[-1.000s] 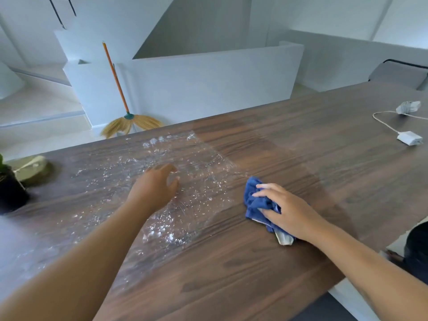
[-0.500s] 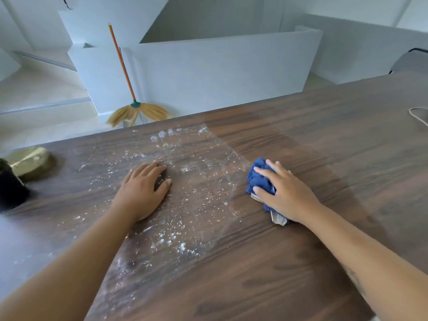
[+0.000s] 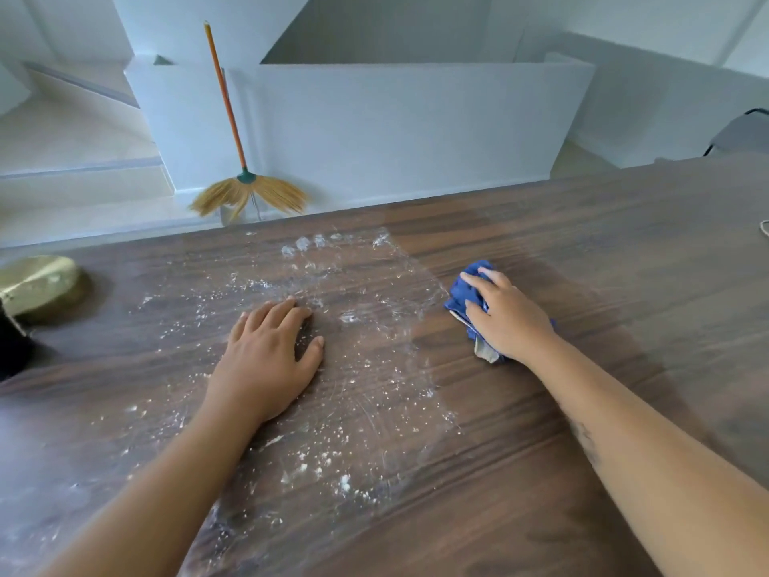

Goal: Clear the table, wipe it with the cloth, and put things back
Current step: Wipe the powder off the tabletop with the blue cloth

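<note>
The dark wooden table (image 3: 582, 251) fills the view. White powder smears and specks (image 3: 333, 368) cover its middle and left part. My left hand (image 3: 266, 360) lies flat on the powdered area, palm down with fingers spread, holding nothing. A bunched blue cloth (image 3: 464, 295) sits on the table at the powder's right edge. My right hand (image 3: 503, 316) presses down on the cloth and grips it; part of the cloth is hidden under the palm.
A gold round object (image 3: 37, 285) and a black pot (image 3: 12, 347) stand at the table's left edge. A white cable (image 3: 765, 226) shows at the right edge. Beyond the table, a broom (image 3: 245, 181) leans on a white low wall (image 3: 395, 127).
My left hand came down and now rests flat on the powdered table. My right hand with the cloth slid a little farther away across the table. The camera view shifted left.
</note>
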Demonstrator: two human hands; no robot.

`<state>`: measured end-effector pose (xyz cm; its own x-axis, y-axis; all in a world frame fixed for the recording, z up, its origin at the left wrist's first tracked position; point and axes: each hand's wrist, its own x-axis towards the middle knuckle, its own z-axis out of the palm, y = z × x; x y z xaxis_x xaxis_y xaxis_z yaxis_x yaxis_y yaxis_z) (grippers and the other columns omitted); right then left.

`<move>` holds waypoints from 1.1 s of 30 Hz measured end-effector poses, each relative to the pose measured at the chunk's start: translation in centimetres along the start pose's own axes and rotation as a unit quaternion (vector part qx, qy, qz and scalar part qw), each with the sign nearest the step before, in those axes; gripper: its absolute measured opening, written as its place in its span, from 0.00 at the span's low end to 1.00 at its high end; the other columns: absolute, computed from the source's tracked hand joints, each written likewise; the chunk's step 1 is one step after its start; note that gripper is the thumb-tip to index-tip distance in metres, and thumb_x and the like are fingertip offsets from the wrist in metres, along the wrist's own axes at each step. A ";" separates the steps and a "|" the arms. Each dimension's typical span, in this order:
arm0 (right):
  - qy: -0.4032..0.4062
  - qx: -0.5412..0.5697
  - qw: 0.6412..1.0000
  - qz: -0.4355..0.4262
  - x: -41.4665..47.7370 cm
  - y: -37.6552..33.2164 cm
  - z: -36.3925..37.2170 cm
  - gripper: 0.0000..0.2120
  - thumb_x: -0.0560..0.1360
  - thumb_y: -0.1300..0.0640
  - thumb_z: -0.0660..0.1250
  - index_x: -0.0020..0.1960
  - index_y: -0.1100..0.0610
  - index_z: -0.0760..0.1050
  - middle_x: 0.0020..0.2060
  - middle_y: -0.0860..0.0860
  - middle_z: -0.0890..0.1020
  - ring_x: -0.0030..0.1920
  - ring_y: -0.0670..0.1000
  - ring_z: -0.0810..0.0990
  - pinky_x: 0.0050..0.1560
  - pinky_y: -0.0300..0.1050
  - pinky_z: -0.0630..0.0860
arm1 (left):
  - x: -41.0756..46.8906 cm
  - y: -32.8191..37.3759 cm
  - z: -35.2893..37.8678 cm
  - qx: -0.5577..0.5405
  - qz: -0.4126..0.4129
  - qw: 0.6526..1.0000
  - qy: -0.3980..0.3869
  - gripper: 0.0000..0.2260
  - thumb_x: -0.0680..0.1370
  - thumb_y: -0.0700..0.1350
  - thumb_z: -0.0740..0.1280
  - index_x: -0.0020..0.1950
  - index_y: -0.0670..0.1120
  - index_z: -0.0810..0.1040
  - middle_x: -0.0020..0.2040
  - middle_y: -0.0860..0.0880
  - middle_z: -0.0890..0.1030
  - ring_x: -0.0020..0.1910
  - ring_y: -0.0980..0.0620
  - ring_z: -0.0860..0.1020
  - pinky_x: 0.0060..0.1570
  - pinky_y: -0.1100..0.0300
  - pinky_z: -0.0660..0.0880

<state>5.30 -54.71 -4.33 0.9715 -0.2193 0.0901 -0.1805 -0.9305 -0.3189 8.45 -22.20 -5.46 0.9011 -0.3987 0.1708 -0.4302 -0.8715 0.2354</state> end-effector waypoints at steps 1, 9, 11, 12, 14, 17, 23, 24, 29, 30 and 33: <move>0.002 -0.006 1.000 0.000 1.4 -1.3 0.7 0.24 0.79 0.51 0.56 0.74 0.43 0.61 0.76 0.48 0.58 0.72 0.57 0.64 0.64 0.52 0.67 | 0.0 0.0 0.0 -0.001 0.000 1.000 0.001 0.28 0.77 0.63 0.50 0.72 0.50 0.67 0.74 0.52 0.65 0.73 0.50 0.58 0.73 0.49 0.54; -0.047 0.024 0.985 -0.162 -6.2 -4.7 0.9 0.32 0.72 0.35 0.64 0.73 0.40 0.61 0.76 0.43 0.58 0.74 0.47 0.58 0.71 0.43 0.55 | -0.2 -0.2 -0.1 0.009 -0.004 1.000 0.005 0.26 0.77 0.63 0.50 0.71 0.52 0.67 0.74 0.53 0.65 0.73 0.50 0.59 0.72 0.50 0.55; -0.059 0.023 0.990 -0.123 -5.3 -2.2 -0.2 0.30 0.73 0.38 0.65 0.73 0.41 0.63 0.76 0.43 0.60 0.75 0.47 0.58 0.72 0.45 0.51 | -0.2 -0.2 0.0 0.006 0.000 1.000 0.006 0.26 0.77 0.62 0.50 0.70 0.51 0.67 0.74 0.52 0.66 0.73 0.50 0.59 0.72 0.50 0.55; -0.055 0.015 0.994 -0.091 -3.9 -1.3 -0.3 0.28 0.75 0.40 0.64 0.73 0.42 0.63 0.76 0.45 0.60 0.75 0.48 0.58 0.73 0.47 0.51 | -0.2 -0.2 0.1 0.004 0.002 1.000 0.007 0.26 0.77 0.62 0.50 0.70 0.51 0.68 0.73 0.52 0.66 0.73 0.49 0.59 0.73 0.50 0.55; -0.039 -0.012 0.999 -0.022 -0.1 -1.3 0.0 0.26 0.78 0.42 0.59 0.75 0.45 0.61 0.77 0.49 0.57 0.75 0.54 0.57 0.71 0.50 0.55 | -0.1 -0.2 0.1 0.001 0.005 1.000 0.008 0.26 0.77 0.62 0.50 0.70 0.51 0.68 0.73 0.51 0.66 0.73 0.49 0.60 0.72 0.50 0.55; -0.016 -0.024 1.000 0.009 4.6 -4.1 1.8 0.24 0.80 0.44 0.54 0.76 0.44 0.59 0.77 0.51 0.55 0.73 0.61 0.60 0.65 0.53 0.64 | 0.0 -0.2 0.0 0.001 0.002 1.000 0.003 0.26 0.76 0.63 0.50 0.70 0.52 0.68 0.73 0.52 0.66 0.73 0.49 0.60 0.72 0.50 0.55; -0.067 0.007 0.983 -0.172 0.6 -9.2 3.4 0.24 0.79 0.42 0.58 0.74 0.39 0.60 0.77 0.44 0.55 0.75 0.52 0.59 0.64 0.51 0.68 | -0.2 -0.6 -0.4 -0.019 -0.002 1.000 -0.019 0.29 0.75 0.65 0.49 0.72 0.55 0.65 0.75 0.55 0.62 0.75 0.52 0.57 0.73 0.51 0.53; -0.068 0.016 0.979 -0.193 -1.0 -8.2 3.1 0.24 0.78 0.42 0.59 0.73 0.38 0.60 0.76 0.42 0.55 0.75 0.49 0.59 0.63 0.49 0.68 | -0.2 -0.7 -0.5 -0.032 -0.002 0.999 -0.026 0.29 0.75 0.66 0.49 0.73 0.56 0.65 0.76 0.55 0.62 0.75 0.52 0.56 0.73 0.51 0.53; -0.060 0.037 0.994 -0.082 1.5 -3.2 1.5 0.24 0.78 0.41 0.58 0.73 0.37 0.60 0.76 0.41 0.56 0.74 0.50 0.60 0.64 0.50 0.66 | 1.3 -2.3 -2.0 -0.056 -0.041 0.997 -0.022 0.25 0.78 0.61 0.56 0.73 0.54 0.63 0.74 0.54 0.64 0.73 0.50 0.59 0.71 0.48 0.57; -0.042 0.026 0.998 -0.046 3.4 -3.5 2.0 0.24 0.79 0.41 0.57 0.73 0.38 0.60 0.77 0.43 0.55 0.74 0.53 0.60 0.65 0.51 0.66 | 1.9 -3.0 -2.3 -0.037 -0.048 0.998 -0.016 0.26 0.78 0.61 0.56 0.74 0.53 0.62 0.75 0.53 0.63 0.74 0.49 0.59 0.71 0.48 0.56; -0.002 0.016 1.000 -0.008 7.3 -7.4 4.3 0.23 0.79 0.44 0.55 0.74 0.42 0.61 0.77 0.48 0.56 0.72 0.58 0.63 0.64 0.53 0.68 | 3.7 -4.9 -2.8 0.004 -0.058 0.998 -0.026 0.28 0.78 0.63 0.54 0.75 0.53 0.61 0.76 0.52 0.61 0.76 0.49 0.56 0.73 0.48 0.54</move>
<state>14.35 -48.18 -5.43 0.9748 -0.2036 0.0914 -0.1602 -0.9235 -0.3484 13.70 -18.58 -3.32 0.9464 -0.3094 0.0925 -0.3228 -0.9148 0.2429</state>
